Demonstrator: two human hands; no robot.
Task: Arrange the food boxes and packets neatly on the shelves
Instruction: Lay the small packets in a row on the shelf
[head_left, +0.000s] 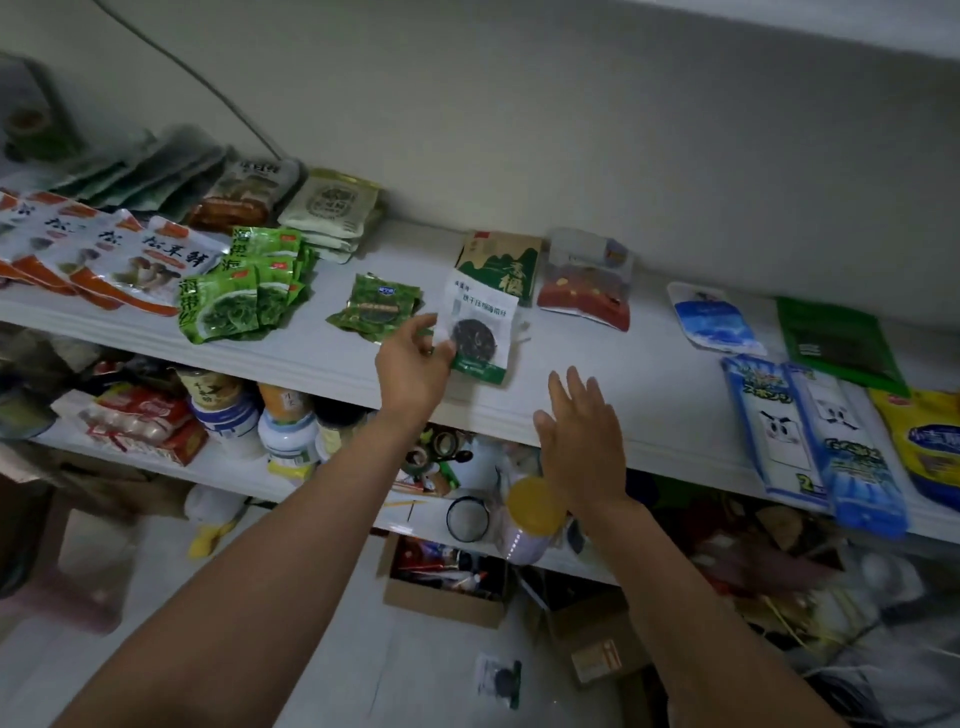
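My left hand (410, 366) pinches the left edge of a white and green seaweed packet (480, 327), holding it just above the top white shelf (613, 374). My right hand (582, 441) hovers open in front of the shelf edge, fingers spread, touching nothing. A small dark green packet (375, 307) lies on the shelf left of the held packet. Behind it stand a green and tan packet (504, 260) and a clear bag with red contents (587, 280). A stack of bright green seaweed packets (244, 288) lies further left.
White and orange mushroom packets (98, 254) fan out at far left, pale packets (332, 208) behind them. Blue packets (815, 441), a dark green bag (836, 343) and a yellow bag (930, 441) lie at right. Jars (285, 431) fill the lower shelf. Cardboard boxes (441, 587) and a fallen packet (498, 680) sit on the floor.
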